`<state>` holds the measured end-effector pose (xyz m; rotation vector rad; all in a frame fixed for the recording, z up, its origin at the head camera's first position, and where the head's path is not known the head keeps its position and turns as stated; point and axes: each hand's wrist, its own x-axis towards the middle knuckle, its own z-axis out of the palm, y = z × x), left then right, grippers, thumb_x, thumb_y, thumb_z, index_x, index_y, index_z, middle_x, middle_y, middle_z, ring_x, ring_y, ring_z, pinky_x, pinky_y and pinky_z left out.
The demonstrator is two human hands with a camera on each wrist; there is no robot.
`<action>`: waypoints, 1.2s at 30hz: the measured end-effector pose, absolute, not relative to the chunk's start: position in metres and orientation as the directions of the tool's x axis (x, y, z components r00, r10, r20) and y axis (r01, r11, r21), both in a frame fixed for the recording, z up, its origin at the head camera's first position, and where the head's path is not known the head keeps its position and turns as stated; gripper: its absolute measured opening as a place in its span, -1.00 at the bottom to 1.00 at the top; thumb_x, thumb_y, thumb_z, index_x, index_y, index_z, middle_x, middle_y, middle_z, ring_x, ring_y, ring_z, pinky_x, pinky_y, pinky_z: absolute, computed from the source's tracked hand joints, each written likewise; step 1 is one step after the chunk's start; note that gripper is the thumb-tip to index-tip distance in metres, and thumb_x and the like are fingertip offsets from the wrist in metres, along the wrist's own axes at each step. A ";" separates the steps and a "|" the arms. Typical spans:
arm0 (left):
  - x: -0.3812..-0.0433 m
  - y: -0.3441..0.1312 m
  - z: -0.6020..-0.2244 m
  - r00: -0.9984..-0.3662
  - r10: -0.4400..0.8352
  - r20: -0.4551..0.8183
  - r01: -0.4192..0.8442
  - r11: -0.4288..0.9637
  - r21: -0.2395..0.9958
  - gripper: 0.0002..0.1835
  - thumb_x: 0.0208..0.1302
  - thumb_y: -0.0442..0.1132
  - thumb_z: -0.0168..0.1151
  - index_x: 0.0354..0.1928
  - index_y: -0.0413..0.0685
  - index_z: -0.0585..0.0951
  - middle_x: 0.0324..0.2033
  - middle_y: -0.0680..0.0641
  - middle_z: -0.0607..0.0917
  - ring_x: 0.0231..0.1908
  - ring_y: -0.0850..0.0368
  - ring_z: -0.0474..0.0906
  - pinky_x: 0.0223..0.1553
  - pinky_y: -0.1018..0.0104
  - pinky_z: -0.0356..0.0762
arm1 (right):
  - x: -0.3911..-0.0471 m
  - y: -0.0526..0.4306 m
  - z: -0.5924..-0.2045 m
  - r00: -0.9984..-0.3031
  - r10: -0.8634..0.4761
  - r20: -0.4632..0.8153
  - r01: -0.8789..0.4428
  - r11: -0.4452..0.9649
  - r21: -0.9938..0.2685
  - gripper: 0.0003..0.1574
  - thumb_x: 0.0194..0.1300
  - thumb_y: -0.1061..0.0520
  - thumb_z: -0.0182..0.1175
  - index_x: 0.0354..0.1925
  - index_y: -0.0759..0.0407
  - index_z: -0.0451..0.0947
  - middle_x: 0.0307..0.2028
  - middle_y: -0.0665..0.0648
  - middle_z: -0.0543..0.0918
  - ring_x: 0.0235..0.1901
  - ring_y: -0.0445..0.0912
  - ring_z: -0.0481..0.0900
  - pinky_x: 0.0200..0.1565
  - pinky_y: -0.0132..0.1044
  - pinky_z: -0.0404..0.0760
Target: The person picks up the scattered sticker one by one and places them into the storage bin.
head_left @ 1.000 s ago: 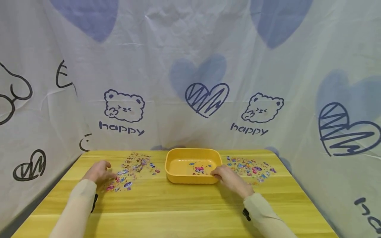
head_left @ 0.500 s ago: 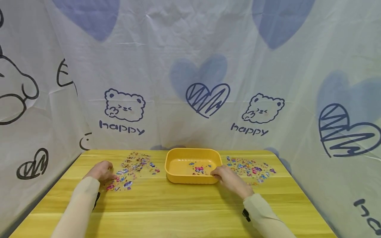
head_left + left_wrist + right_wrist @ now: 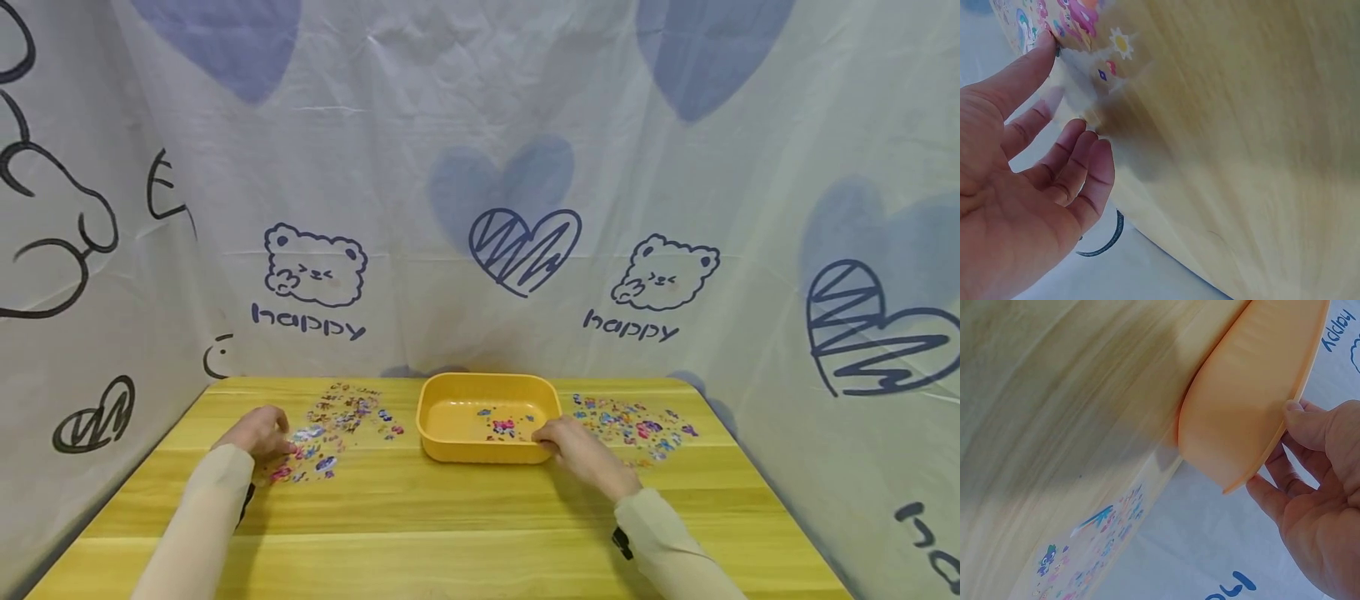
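In the head view my left hand (image 3: pixel 258 433) is at the left edge of a clear sticker sheet (image 3: pixel 330 444) covered in small colourful stickers. The left wrist view shows the thumb (image 3: pixel 1040 53) on the sheet's edge and a pale, blurred index fingertip below it; they seem to pinch the thin film. The other fingers curl loosely. My right hand (image 3: pixel 581 454) grips the near right corner of a yellow plastic tray (image 3: pixel 480 452), thumb outside and fingers over the rim. A pink-and-blue sticker patch (image 3: pixel 502 426) lies inside the tray.
Another patch of colourful stickers (image 3: pixel 637 425) lies right of the tray. Brown and gold stickers (image 3: pixel 341 408) spread farther back on the left. The wooden table (image 3: pixel 450 533) meets printed cloth (image 3: pixel 420 275) at its back and sides.
My left hand has shifted slightly right and its fingertips have come in closer to the pink stickers. The right hand keeps its grip on the tray, which stays in place.
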<state>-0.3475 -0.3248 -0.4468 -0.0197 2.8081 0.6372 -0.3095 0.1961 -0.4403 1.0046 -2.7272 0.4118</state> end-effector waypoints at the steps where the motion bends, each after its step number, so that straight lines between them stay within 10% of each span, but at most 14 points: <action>1: -0.347 -0.324 -0.446 -0.968 0.049 -0.245 -0.059 0.909 0.412 -0.59 0.21 -0.20 0.39 -0.06 -0.36 0.52 -0.12 -0.36 0.59 -0.23 -0.09 0.48 -0.18 0.06 0.53 | -0.310 0.196 -0.440 -0.745 -0.602 0.289 -0.660 0.727 -0.188 -0.77 0.27 0.40 0.21 -0.12 0.28 0.69 -0.21 0.13 0.74 -0.19 -0.01 0.64 -0.02 -0.10 0.61; 10: -0.351 -0.322 -0.448 -0.966 0.036 -0.255 -0.080 0.898 0.433 -0.76 0.18 -0.28 0.39 -0.29 -0.20 0.49 -0.35 -0.17 0.53 -0.33 -0.01 0.42 -0.35 0.24 0.39 | -0.310 0.196 -0.440 -0.740 -0.607 0.290 -0.665 0.724 -0.181 -0.78 0.25 0.41 0.22 -0.16 0.27 0.70 -0.25 0.11 0.74 -0.23 -0.04 0.63 -0.05 -0.12 0.61; 22: -0.355 -0.323 -0.451 -0.976 0.016 -0.217 -0.087 0.885 0.457 -0.36 0.07 -0.26 0.49 0.14 -0.35 0.42 -0.03 -0.46 0.54 -0.18 -0.16 0.47 -0.12 -0.07 0.51 | -0.313 0.195 -0.440 -0.735 -0.615 0.284 -0.671 0.720 -0.178 -0.80 0.27 0.39 0.21 -0.21 0.21 0.72 -0.31 0.09 0.74 -0.30 -0.10 0.62 -0.09 -0.15 0.62; 30: -0.351 -0.316 -0.451 -0.980 0.042 -0.192 -0.062 0.861 0.505 -0.66 0.09 -0.43 0.37 -0.11 -0.28 0.49 -0.37 -0.20 0.57 -0.44 0.01 0.46 -0.48 0.26 0.43 | -0.311 0.196 -0.439 -0.738 -0.608 0.293 -0.667 0.722 -0.184 -0.80 0.27 0.39 0.22 -0.20 0.22 0.71 -0.30 0.10 0.74 -0.29 -0.08 0.63 -0.09 -0.14 0.62; 36: -0.352 -0.317 -0.446 -0.986 0.134 -0.096 0.075 0.884 0.462 -0.83 0.12 -0.54 0.06 -0.23 -0.30 0.55 -0.40 -0.20 0.59 -0.41 -0.01 0.47 -0.40 0.20 0.47 | -0.313 0.195 -0.438 -0.746 -0.610 0.266 -0.662 0.723 -0.198 -0.80 0.28 0.39 0.20 -0.23 0.20 0.71 -0.32 0.07 0.73 -0.33 -0.13 0.59 -0.11 -0.17 0.62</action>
